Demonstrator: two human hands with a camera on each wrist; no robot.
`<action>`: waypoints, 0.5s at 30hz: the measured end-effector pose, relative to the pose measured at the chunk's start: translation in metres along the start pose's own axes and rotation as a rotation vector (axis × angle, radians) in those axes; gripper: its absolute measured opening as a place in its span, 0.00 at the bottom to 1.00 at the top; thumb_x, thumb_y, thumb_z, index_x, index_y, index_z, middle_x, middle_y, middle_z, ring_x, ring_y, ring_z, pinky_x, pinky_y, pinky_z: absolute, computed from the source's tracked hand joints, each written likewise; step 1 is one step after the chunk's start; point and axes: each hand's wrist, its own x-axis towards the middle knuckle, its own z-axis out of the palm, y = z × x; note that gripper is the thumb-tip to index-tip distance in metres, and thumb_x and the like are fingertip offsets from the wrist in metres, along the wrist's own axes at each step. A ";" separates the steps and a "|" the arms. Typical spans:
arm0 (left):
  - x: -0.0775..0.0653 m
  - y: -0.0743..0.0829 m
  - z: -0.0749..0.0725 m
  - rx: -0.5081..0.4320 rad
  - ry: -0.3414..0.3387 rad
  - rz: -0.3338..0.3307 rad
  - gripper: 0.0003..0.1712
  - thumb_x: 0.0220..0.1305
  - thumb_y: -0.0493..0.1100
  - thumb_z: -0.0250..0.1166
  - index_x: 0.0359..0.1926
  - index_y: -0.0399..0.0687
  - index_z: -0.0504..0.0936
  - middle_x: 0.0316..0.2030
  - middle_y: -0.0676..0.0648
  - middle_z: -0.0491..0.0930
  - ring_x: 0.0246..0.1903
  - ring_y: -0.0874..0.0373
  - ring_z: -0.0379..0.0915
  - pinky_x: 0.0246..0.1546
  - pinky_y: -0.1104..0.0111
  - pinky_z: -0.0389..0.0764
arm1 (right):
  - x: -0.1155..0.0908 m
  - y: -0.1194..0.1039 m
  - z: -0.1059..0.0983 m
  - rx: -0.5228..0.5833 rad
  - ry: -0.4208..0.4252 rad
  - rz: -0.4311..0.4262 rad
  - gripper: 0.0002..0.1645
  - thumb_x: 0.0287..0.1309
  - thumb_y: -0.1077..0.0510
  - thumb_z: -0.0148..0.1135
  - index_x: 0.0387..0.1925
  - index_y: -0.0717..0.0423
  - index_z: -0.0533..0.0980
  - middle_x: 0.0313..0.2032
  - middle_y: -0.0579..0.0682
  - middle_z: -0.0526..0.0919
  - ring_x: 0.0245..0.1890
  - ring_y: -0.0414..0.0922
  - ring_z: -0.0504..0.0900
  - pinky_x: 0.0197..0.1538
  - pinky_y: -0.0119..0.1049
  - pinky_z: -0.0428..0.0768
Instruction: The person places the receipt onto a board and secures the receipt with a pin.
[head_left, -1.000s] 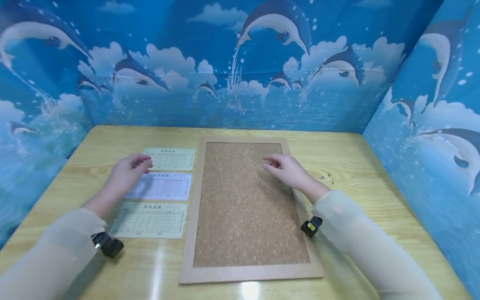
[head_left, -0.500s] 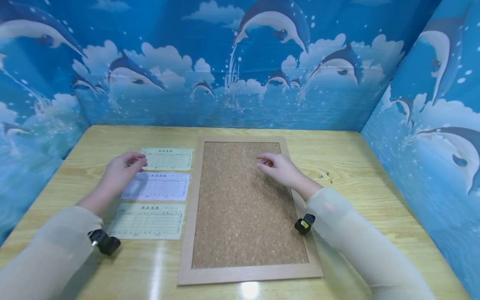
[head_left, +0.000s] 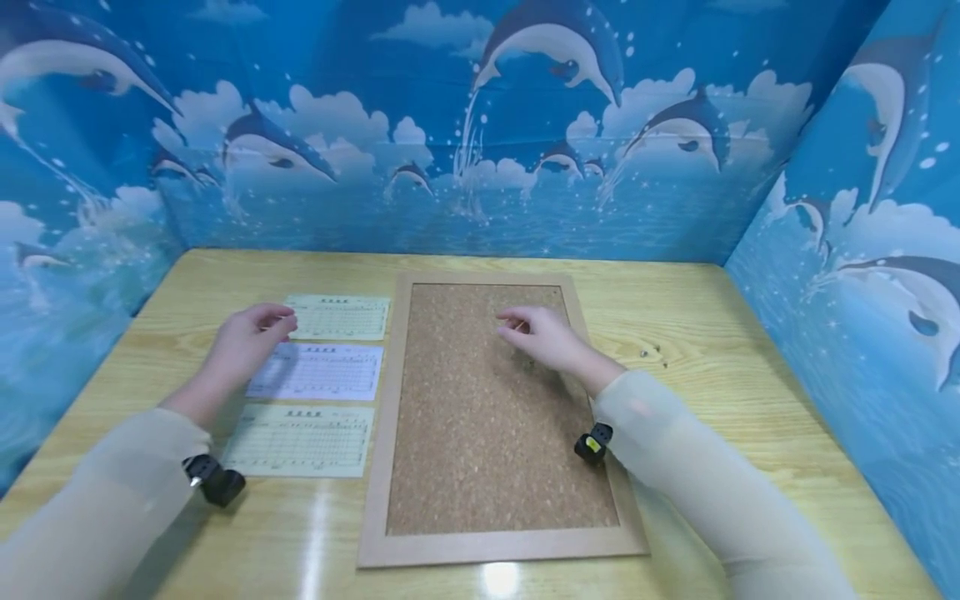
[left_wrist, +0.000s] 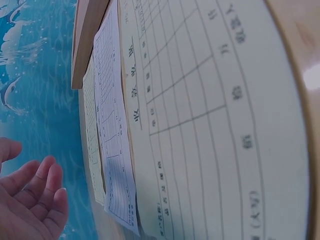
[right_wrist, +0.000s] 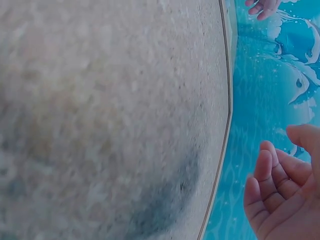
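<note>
The corkboard point(head_left: 495, 450) is laid flat on the counter point(head_left: 690, 304), cork face up, apparently so that it is within reach of both hands. Just left of the corkboard, the upper green form point(head_left: 347, 319), the lilac form point(head_left: 330, 372) and the lower green form point(head_left: 307, 442) are set in a column, seemingly spaced so that each can be read and taken singly. Small metal pieces point(head_left: 643, 353), not identifiable at this size, are placed near the corkboard's right edge, presumably for the right hand's convenience. The right hand point(head_left: 542, 335) is held above the corkboard, its fingers loosely bent, thumb apart, nothing gripped. The left hand point(head_left: 243, 342) is held left of the corkboard, over the left ends of the two farther forms; its fingers are relaxed, half spread, and nothing is grasped.
</note>
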 end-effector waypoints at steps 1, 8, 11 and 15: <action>0.000 0.000 0.000 0.002 0.000 0.001 0.33 0.71 0.57 0.44 0.62 0.33 0.65 0.51 0.32 0.72 0.50 0.40 0.68 0.49 0.48 0.68 | 0.001 -0.001 0.001 -0.003 0.000 -0.006 0.23 0.66 0.54 0.53 0.58 0.63 0.71 0.43 0.54 0.80 0.42 0.46 0.78 0.45 0.40 0.76; -0.004 -0.004 -0.003 0.037 0.003 0.032 0.33 0.71 0.56 0.44 0.61 0.31 0.65 0.50 0.32 0.72 0.49 0.40 0.69 0.48 0.48 0.69 | 0.003 -0.011 0.010 -0.011 -0.016 -0.041 0.22 0.65 0.56 0.54 0.57 0.64 0.72 0.41 0.53 0.81 0.41 0.46 0.78 0.45 0.38 0.76; -0.007 -0.006 -0.004 0.051 -0.001 0.037 0.32 0.71 0.55 0.45 0.61 0.31 0.66 0.51 0.31 0.72 0.50 0.39 0.68 0.49 0.47 0.69 | 0.004 -0.014 0.015 -0.001 -0.034 -0.053 0.22 0.65 0.56 0.54 0.57 0.64 0.72 0.41 0.53 0.81 0.40 0.46 0.78 0.45 0.37 0.76; -0.012 -0.010 -0.006 0.066 -0.001 0.065 0.29 0.72 0.51 0.46 0.59 0.30 0.66 0.50 0.30 0.72 0.49 0.39 0.68 0.49 0.47 0.68 | 0.007 -0.019 0.023 -0.005 -0.057 -0.053 0.23 0.65 0.54 0.54 0.57 0.62 0.72 0.41 0.51 0.81 0.41 0.44 0.78 0.45 0.36 0.76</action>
